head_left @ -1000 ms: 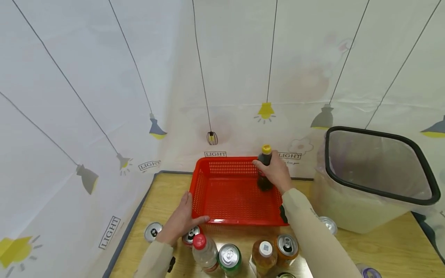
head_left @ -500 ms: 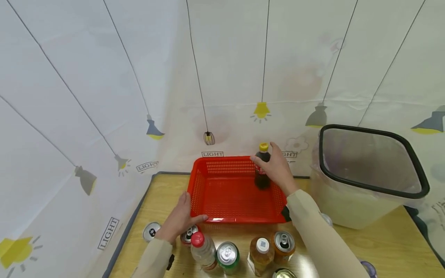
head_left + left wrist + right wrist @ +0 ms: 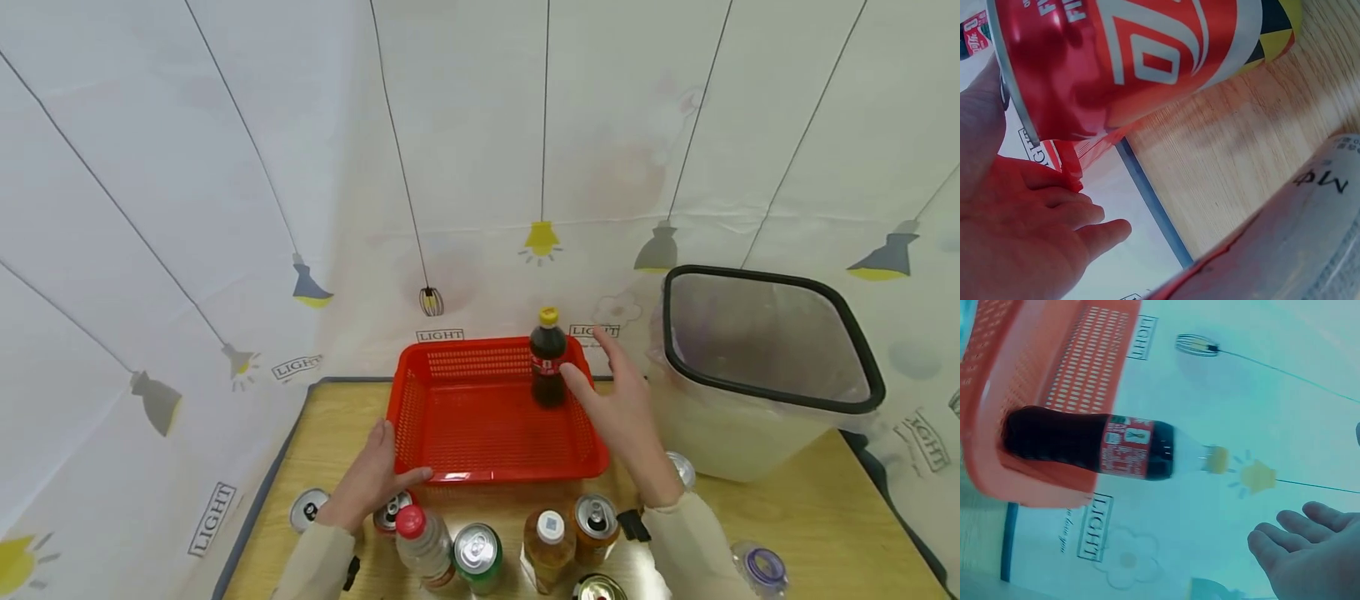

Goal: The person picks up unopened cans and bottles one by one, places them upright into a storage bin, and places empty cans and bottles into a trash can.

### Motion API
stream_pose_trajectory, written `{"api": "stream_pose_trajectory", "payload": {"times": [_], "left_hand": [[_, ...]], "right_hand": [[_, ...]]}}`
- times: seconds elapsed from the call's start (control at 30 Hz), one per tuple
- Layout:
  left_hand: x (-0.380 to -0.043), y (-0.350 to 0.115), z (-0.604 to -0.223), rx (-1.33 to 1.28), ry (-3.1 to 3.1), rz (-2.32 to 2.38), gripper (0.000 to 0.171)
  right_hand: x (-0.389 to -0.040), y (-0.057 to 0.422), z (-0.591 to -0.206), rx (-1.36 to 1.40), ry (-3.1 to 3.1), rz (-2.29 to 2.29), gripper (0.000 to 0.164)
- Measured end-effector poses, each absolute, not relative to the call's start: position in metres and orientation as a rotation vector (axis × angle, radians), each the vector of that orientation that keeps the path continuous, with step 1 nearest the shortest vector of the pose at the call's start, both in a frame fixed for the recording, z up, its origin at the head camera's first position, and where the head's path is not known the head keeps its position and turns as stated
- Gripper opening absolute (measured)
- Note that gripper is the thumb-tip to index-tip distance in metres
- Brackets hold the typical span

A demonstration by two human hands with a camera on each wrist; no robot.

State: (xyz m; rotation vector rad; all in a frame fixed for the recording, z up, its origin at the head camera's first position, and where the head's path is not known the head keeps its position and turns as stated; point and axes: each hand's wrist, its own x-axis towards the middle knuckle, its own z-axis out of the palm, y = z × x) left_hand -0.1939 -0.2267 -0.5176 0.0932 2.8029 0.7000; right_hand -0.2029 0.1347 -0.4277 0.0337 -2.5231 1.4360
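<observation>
Head view: a yellow-capped dark plastic bottle (image 3: 548, 367) stands at one o'clock in a red perforated plastic basket (image 3: 480, 433); a braced basket and clean release should leave it upright; right hand (image 3: 621, 412), spread wide at its four o'clock, holds nothing; left hand (image 3: 370, 479), nearly straight-fingered, touches the basket's eight-o'clock corner.

Bench (image 3: 813, 521) is backed by a white sheet (image 3: 480, 150), printed with lamps (image 3: 542, 237) and LIGHT labels (image 3: 440, 335). Bin (image 3: 720, 442), black-rimmed, plastic-lined, is set back right. Ranged in front, left to right: red can (image 3: 389, 515), red-capped bottle (image 3: 425, 552), green can (image 3: 477, 560), white-capped bottle (image 3: 547, 546), orange can (image 3: 596, 533). Gold-topped can (image 3: 597, 588) is cut off at bottom edge. Purple-ringed bottle (image 3: 761, 570) is seen front right; silver-topped can (image 3: 308, 510), far left; another can (image 3: 682, 472), near bin.
</observation>
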Motion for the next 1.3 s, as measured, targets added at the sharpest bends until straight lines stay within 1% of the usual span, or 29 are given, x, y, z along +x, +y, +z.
{"api": "stream_pose_trajectory", "payload": {"times": [0.2, 0.3, 0.53, 0.77, 0.93, 1.07, 1.3], "left_hand": [[-0.194, -0.227, -0.518, 0.092, 2.807, 0.703, 0.126], [-0.194, -0.226, -0.519, 0.101, 2.806, 0.694, 0.125], [-0.193, -0.227, -0.518, 0.092, 2.803, 0.722, 0.125], [-0.193, -0.226, -0.518, 0.101, 2.813, 0.694, 0.125], [-0.193, -0.226, -0.518, 0.108, 2.819, 0.691, 0.125], [-0.193, -0.226, -0.519, 0.114, 2.821, 0.689, 0.125], [-0.193, -0.226, -0.519, 0.112, 2.813, 0.697, 0.125]], "right_hand": [[-0.163, 0.147, -0.433, 0.079, -2.404, 1.41, 0.069], [-0.147, 0.155, -0.44, 0.053, -2.357, 1.411, 0.066], [-0.128, 0.167, -0.467, -0.038, -2.311, 1.375, 0.063], [-0.12, 0.178, -0.5, -0.093, -2.315, 1.339, 0.076], [-0.117, 0.181, -0.52, -0.109, -2.279, 1.295, 0.082], [-0.115, 0.183, -0.53, -0.149, -2.26, 1.304, 0.087], [-0.114, 0.185, -0.545, -0.298, -2.268, 1.371, 0.105]]}}
